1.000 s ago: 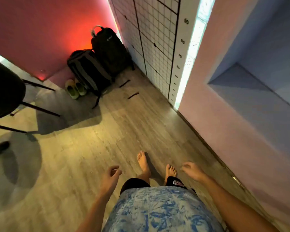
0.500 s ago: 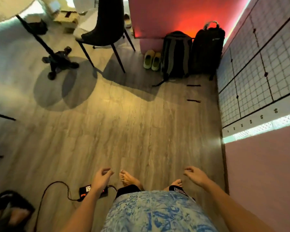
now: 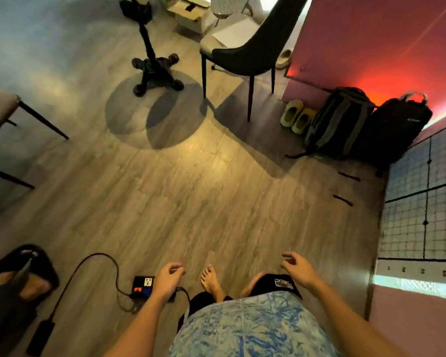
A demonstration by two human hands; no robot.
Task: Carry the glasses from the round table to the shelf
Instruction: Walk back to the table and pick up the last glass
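No glasses show in the head view, and the shelf is out of frame. Only the black pedestal base (image 3: 156,76) of the round table stands at the top centre; its top is out of view. My left hand (image 3: 168,278) hangs low at the bottom centre, fingers loosely curled and holding nothing. My right hand (image 3: 298,268) hangs at the bottom right, fingers apart and holding nothing. Both hands hover over the wooden floor beside my bare feet.
A dark chair (image 3: 245,51) stands right of the table base, another chair (image 3: 0,109) at the left edge. Two backpacks (image 3: 366,124) and green slippers (image 3: 295,119) lie by the red wall. A power strip (image 3: 142,286) with cable lies near my left hand. Another person's slippered foot (image 3: 23,274) is at the lower left.
My view has swung left, away from the wall niche toward the table base and chair. The backpacks slid to the right. Both hands stay low and hold nothing.
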